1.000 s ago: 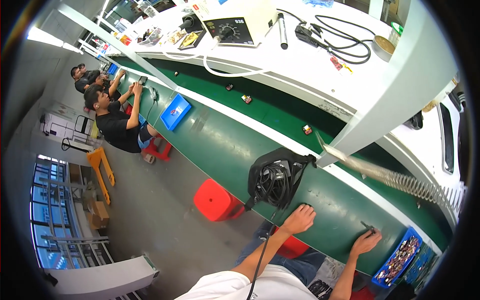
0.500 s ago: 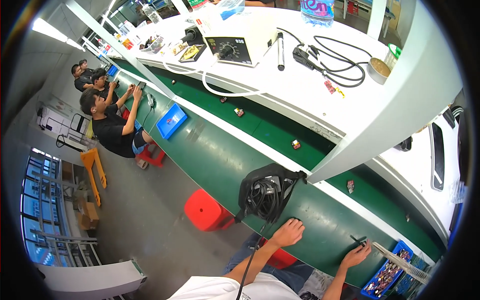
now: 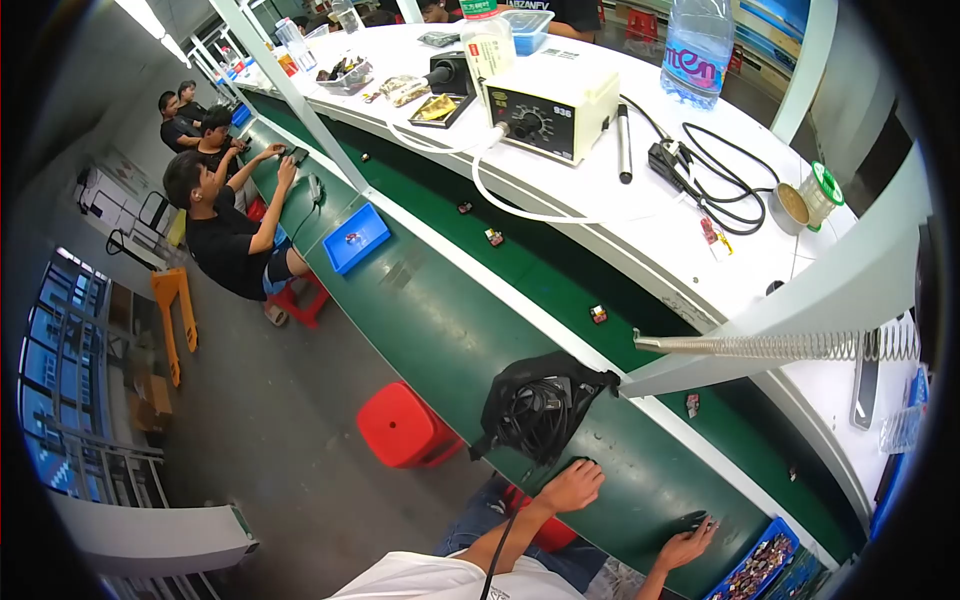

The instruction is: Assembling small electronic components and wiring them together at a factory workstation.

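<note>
My left hand (image 3: 573, 486) rests on the green workbench (image 3: 440, 330) with its fingers curled down. A bit of something dark shows at its fingertips, too small to make out. Just beyond that hand lies a black pouch (image 3: 505, 395) holding coiled black cable (image 3: 540, 408). Further right, my right hand (image 3: 686, 546) is low over the bench, fingers drawn together beside a small dark thing (image 3: 691, 519) I cannot identify. Close to the right hand stands a blue tray (image 3: 778, 545) filled with many small, mixed-colour parts.
A white shelf (image 3: 640, 245) above the bench carries a soldering station (image 3: 555, 110), black cable and a solder spool (image 3: 824, 190). A coiled spring (image 3: 780, 346) crosses in front of a white post. A red stool (image 3: 405, 425) and a blue tray (image 3: 356, 240) are leftward; people sit farther along.
My view has shifted, so the spring now appears higher and the shelf lower. My right hand has drawn slightly left, away from the blue tray of parts. My left hand stays by the pouch.
</note>
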Demonstrator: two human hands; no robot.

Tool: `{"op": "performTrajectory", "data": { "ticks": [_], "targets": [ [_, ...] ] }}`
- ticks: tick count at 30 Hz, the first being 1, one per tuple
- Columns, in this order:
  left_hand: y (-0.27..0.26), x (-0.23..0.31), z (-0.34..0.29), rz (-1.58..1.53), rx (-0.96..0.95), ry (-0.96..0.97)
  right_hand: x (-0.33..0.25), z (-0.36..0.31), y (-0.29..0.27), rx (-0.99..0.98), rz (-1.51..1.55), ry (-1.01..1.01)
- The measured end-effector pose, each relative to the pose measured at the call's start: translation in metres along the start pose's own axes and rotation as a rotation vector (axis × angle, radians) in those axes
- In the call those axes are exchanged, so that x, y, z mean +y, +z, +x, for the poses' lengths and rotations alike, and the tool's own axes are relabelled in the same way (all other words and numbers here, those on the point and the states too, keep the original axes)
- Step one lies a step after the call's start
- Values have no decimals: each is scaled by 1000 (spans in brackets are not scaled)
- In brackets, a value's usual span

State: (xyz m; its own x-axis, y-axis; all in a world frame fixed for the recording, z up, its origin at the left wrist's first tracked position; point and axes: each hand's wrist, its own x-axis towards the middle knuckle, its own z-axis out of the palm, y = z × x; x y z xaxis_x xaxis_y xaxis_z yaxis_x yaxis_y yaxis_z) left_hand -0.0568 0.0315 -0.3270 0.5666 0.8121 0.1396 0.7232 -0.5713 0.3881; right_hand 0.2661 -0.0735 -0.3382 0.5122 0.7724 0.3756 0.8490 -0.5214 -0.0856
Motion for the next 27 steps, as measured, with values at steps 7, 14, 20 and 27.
{"op": "performTrajectory", "data": {
  "ticks": [7, 14, 20, 27],
  "targets": [
    [-4, 4, 3, 10, -1, 0, 40, -24, 7, -35, 220, 570],
    [2, -2, -3, -5, 35, -35, 64, -32, 18, -537, 981, 1290],
    [4, -2, -7, -1, 29, -71, 72, -21, 16, -595, 1434, 1578],
    [-2, 3, 3, 1, 8, -55, 73, -12, -4, -619, 1554, 1547]
  ]
}}
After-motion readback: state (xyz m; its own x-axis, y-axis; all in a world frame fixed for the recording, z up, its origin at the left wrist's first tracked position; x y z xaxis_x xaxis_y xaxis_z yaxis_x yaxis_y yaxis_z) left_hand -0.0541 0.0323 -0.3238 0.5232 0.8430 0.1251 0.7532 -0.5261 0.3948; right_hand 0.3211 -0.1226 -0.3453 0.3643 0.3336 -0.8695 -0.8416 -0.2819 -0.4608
